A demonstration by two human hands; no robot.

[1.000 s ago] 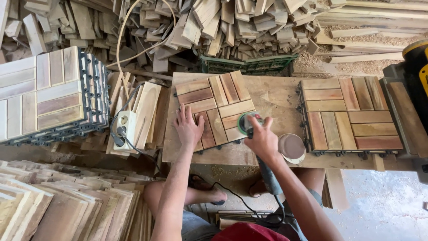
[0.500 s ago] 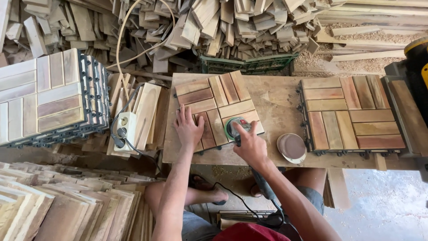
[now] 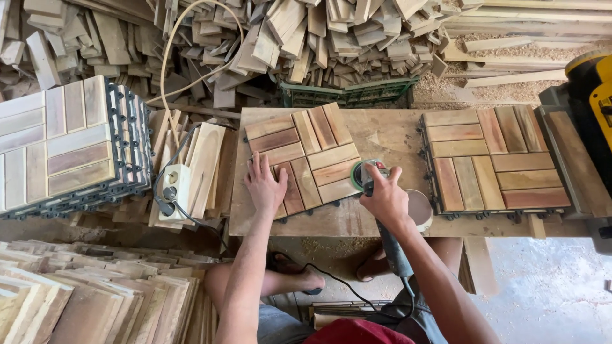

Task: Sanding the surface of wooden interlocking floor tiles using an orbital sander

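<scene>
Sander (image 3: 368, 173) has shifted right, off the tile's (image 3: 305, 159) edge.

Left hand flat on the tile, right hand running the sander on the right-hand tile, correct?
Not quite. The head view shows the right hand running the sander on the same tile that the left hand holds flat; the right-hand tile lies untouched.

Bare forearms, grey shorts, red cap, dark sandals.
</scene>
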